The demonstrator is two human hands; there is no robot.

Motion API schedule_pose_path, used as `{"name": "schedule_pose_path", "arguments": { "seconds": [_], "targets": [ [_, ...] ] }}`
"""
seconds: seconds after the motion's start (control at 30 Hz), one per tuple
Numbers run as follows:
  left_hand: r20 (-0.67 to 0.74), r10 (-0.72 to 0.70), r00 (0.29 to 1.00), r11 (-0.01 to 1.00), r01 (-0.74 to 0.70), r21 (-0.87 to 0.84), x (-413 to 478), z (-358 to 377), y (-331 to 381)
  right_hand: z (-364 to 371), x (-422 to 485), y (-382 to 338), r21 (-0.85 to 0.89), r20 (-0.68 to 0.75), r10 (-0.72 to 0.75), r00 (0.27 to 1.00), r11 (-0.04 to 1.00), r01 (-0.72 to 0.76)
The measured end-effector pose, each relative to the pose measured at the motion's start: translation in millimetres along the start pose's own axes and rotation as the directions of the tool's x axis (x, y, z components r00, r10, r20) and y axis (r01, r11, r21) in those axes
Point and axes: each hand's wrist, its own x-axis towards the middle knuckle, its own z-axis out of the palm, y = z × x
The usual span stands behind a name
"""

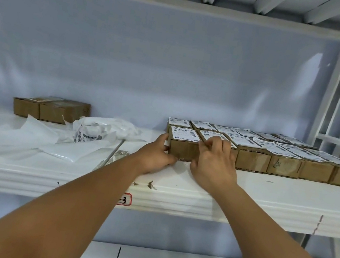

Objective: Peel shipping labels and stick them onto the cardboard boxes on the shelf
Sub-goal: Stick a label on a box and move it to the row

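The left hand (158,152) grips the cardboard box (183,150); the right hand (213,162) curls its fingers onto a shipping label (207,134).

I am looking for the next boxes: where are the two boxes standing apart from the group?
The two boxes sit at the back left of the shelf in the head view, behind the crumpled white paper.

Six labelled cardboard boxes (284,166) made the front row toward the right end of the shelf (265,196). The back row (203,125) seemed to hold six more, less surely. Two unlabelled boxes (52,111) sat back-left. Two hands showed: left hand (157,158), right hand (213,161). One tag (124,199) marked the front edge. The crumpled white sheets (34,137) defied counting.
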Motion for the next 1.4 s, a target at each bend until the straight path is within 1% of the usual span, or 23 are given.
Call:
{"name": "schedule_pose_path", "arguments": {
  "seconds": [0.07, 0.17, 0.27, 0.3, 0.37, 0.43, 0.53, 0.6, 0.63, 0.67, 0.73, 0.8, 0.83, 0.9, 0.93, 0.97, 1.07, 1.13, 1.2, 1.3, 1.4],
  "targets": [
    [-0.043, 0.015, 0.999, 1.000, -0.015, -0.001, 1.1, 0.8, -1.1, 0.7, 0.2, 0.1, 0.011, 0.002, 0.003, 1.000, 1.000, -0.003],
    [-0.104, 0.022, 0.994, 0.999, -0.027, -0.047, 0.4, 0.0, -0.8, 1.7, 0.7, 2.0, 0.078, -0.003, -0.011, 1.000, 0.997, 0.011],
    [-0.151, 0.057, 0.987, 0.997, -0.063, -0.036, -5.3, -0.5, 2.6, 0.5, -0.4, 2.6, 0.106, -0.039, -0.042, 0.998, 0.993, 0.046],
    [-0.179, 0.088, 0.980, 0.996, -0.088, 0.008, -8.3, 0.1, 4.0, 0.4, -0.8, 2.9, 0.102, -0.055, -0.055, 0.997, 0.993, 0.060],
    [-0.236, 0.187, 0.953, 0.970, -0.142, 0.196, -15.1, 1.2, 5.0, 1.4, -1.4, 3.0, 0.086, -0.085, -0.086, 0.993, 0.992, 0.093],
    [-0.230, 0.277, 0.933, 0.886, -0.155, 0.438, -19.8, 0.3, 2.9, 2.8, -0.8, 3.7, 0.087, -0.136, -0.108, 0.985, 0.989, 0.120],
    [-0.169, 0.326, 0.930, 0.699, -0.116, 0.706, -28.0, -12.3, -5.5, 5.6, 1.0, 2.3, 0.104, -0.233, -0.166, 0.958, 0.975, 0.194],
    [-0.149, 0.385, 0.911, 0.539, -0.090, 0.838, -33.2, -29.3, -12.2, 5.3, 1.1, -1.8, 0.089, -0.270, -0.205, 0.941, 0.968, 0.236],
    [-0.164, 0.408, 0.898, 0.483, -0.060, 0.874, -35.7, -41.0, -15.9, 4.3, 0.6, -4.8, 0.076, -0.267, -0.227, 0.937, 0.964, 0.255],
    [-0.206, 0.409, 0.889, 0.470, -0.012, 0.883, -38.4, -55.1, -20.0, 2.9, 0.2, -9.1, 0.064, -0.255, -0.251, 0.934, 0.959, 0.276],
    [-0.313, 0.335, 0.889, 0.520, 0.103, 0.848, -44.2, -84.3, -29.1, 0.9, -0.8, -17.9, 0.065, -0.220, -0.287, 0.932, 0.949, 0.307],
    [-0.415, 0.212, 0.885, 0.570, 0.233, 0.788, -50.1, -109.6, -40.6, -2.7, -1.0, -33.0, 0.100, -0.179, -0.333, 0.926, 0.930, 0.353],
    [-0.458, 0.181, 0.871, 0.586, 0.279, 0.761, -53.3, -119.1, -48.1, -3.6, -0.5, -43.1, 0.118, -0.152, -0.360, 0.921, 0.918, 0.378],
    [-0.542, 0.190, 0.819, 0.652, 0.308, 0.693, -58.3, -131.2, -65.1, -5.8, 1.9, -63.7, 0.172, -0.086, -0.397, 0.914, 0.898, 0.406],
    [-0.572, 0.205, 0.794, 0.696, 0.293, 0.656, -60.5, -135.7, -74.5, -5.4, 5.0, -75.6, 0.220, -0.060, -0.402, 0.914, 0.888, 0.405],
    [-0.581, 0.215, 0.785, 0.738, 0.259, 0.624, -62.0, -138.1, -83.4, -4.6, 8.0, -87.1, 0.277, -0.036, -0.400, 0.916, 0.877, 0.394],
    [-0.512, 0.207, 0.834, 0.822, 0.135, 0.553, -65.0, -141.2, -102.0, 5.1, 21.9, -122.6, 0.430, 0.015, -0.385, 0.923, 0.836, 0.342],
    [-0.430, 0.223, 0.875, 0.828, 0.063, 0.558, -62.7, -141.8, -106.1, 13.5, 34.7, -144.8, 0.524, 0.059, -0.327, 0.943, 0.814, 0.250],
    [-0.371, 0.216, 0.903, 0.819, 0.040, 0.573, -60.1, -141.5, -107.9, 21.5, 47.6, -164.2, 0.573, 0.114, -0.246, 0.962, 0.808, 0.139],
    [-0.331, 0.198, 0.923, 0.821, 0.029, 0.571, -56.6, -139.7, -113.3, 32.2, 63.0, -182.3, 0.587, 0.197, -0.148, 0.969, 0.810, 0.005],
    [-0.288, 0.186, 0.939, 0.812, 0.018, 0.583, -54.6, -140.0, -117.4, 40.1, 71.7, -194.1, 0.645, 0.257, -0.088, 0.962, 0.757, -0.103]
  ]
}}
